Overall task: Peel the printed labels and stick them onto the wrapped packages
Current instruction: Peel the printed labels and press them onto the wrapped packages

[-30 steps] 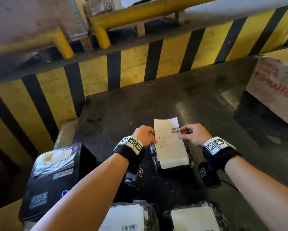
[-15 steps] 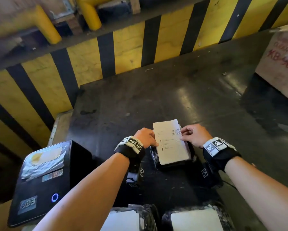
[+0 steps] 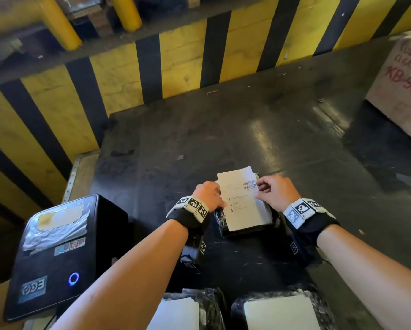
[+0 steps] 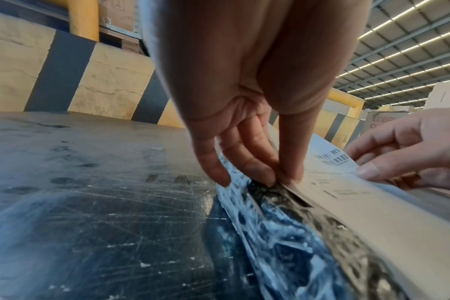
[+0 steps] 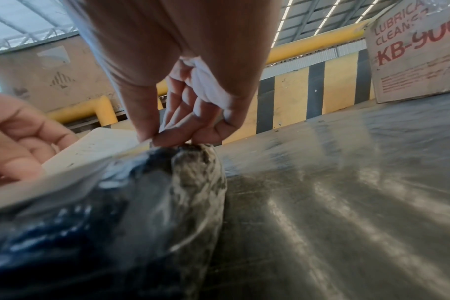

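Observation:
A white printed label [image 3: 241,201] with a barcode lies slanted over a black wrapped package [image 3: 247,231] on the dark table. My left hand [image 3: 208,195] pinches the label's left edge between thumb and fingers [image 4: 288,176]. My right hand [image 3: 274,190] pinches the right edge by the barcode [image 4: 333,156]. In the right wrist view a crumpled white scrap [image 5: 208,85] sits tucked in the right palm. The label's near end rests on the package [image 4: 295,233]; its far end stands lifted.
A black label printer [image 3: 57,253] with a lit blue ring sits at the left. Two more wrapped packages with white labels [image 3: 279,313] lie at the near edge. A cardboard box [image 3: 402,86] stands far right. A yellow-and-black striped barrier [image 3: 176,67] runs behind the table.
The label has come down toward the package, its near end now lying on the wrap. Both hands keep their pinch on its edges; the head view has tilted downward.

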### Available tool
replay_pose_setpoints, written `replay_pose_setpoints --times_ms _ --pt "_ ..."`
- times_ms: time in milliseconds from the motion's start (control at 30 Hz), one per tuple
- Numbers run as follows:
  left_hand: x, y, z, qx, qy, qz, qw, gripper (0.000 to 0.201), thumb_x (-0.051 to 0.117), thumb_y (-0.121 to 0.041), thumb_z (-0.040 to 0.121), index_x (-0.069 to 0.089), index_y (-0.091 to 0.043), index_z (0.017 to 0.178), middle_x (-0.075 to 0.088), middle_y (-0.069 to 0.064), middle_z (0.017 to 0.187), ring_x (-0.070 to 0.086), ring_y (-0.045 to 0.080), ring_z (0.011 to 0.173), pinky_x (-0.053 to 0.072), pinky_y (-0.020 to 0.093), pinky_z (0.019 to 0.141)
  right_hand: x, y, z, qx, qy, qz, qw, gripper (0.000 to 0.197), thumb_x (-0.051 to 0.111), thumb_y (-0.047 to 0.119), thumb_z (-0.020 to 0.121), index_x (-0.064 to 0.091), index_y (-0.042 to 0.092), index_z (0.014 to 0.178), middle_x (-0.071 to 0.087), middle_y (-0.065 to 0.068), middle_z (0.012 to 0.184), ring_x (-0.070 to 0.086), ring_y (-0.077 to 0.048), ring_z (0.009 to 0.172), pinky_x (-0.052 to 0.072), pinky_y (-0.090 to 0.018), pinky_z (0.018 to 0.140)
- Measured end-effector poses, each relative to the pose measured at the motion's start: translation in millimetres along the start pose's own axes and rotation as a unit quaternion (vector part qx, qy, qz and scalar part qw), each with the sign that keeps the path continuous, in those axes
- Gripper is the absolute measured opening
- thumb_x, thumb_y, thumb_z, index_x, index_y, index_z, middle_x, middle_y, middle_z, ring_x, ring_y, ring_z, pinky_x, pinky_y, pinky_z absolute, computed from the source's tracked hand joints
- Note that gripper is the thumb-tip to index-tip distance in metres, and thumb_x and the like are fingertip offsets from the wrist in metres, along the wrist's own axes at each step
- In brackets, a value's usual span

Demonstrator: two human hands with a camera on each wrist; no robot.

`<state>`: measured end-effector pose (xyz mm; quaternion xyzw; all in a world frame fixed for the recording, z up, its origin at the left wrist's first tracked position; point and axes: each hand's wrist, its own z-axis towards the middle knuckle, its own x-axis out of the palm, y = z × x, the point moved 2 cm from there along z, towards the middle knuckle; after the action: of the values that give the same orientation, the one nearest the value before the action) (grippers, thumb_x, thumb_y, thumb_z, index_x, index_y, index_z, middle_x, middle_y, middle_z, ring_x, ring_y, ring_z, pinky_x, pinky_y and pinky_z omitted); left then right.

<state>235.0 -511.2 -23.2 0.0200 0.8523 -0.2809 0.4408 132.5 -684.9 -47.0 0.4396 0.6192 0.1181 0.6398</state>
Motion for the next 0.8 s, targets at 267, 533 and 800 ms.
replay_pose_setpoints --times_ms 267,533,800 --pt "-10 13 -7 -0.011 -0.035 0.031 0.999 0.059 0.078 -0.027 0.075 0.048 -0.013 0.124 0.065 0.01 0.11 0.064 0.025 0.097 0.054 0.04 0.086 -7 -5 3 0.013 0.008 -0.088 0.996 0.053 0.077 0.032 0.072 0.059 0.011 0.117 0.054 -0.006 0.123 0.053 -0.022 0.11 0.04 -0.027 0.092" --pt "-3 -3 -11 0.018 -0.012 0.044 0.999 0.053 0.073 -0.03 0.08 0.051 -0.015 0.127 0.058 0.009 0.123 0.061 0.023 0.105 0.053 0.035 0.09 -8 12 5 0.01 0.0 -0.103 0.995 0.031 0.068 0.021 0.078 0.062 0.011 0.106 0.058 -0.008 0.109 0.056 -0.023 0.097 0.045 -0.03 0.083" --pt "4 -2 -26 0.089 -0.003 0.14 0.986 0.063 0.069 -0.03 0.084 0.04 -0.015 0.138 0.042 0.006 0.14 0.049 0.023 0.122 0.046 0.035 0.1 -11 32 4 0.026 0.046 -0.187 0.981 0.012 0.053 0.015 0.085 0.063 0.012 0.089 0.064 -0.007 0.1 0.061 -0.027 0.088 0.049 -0.032 0.072"
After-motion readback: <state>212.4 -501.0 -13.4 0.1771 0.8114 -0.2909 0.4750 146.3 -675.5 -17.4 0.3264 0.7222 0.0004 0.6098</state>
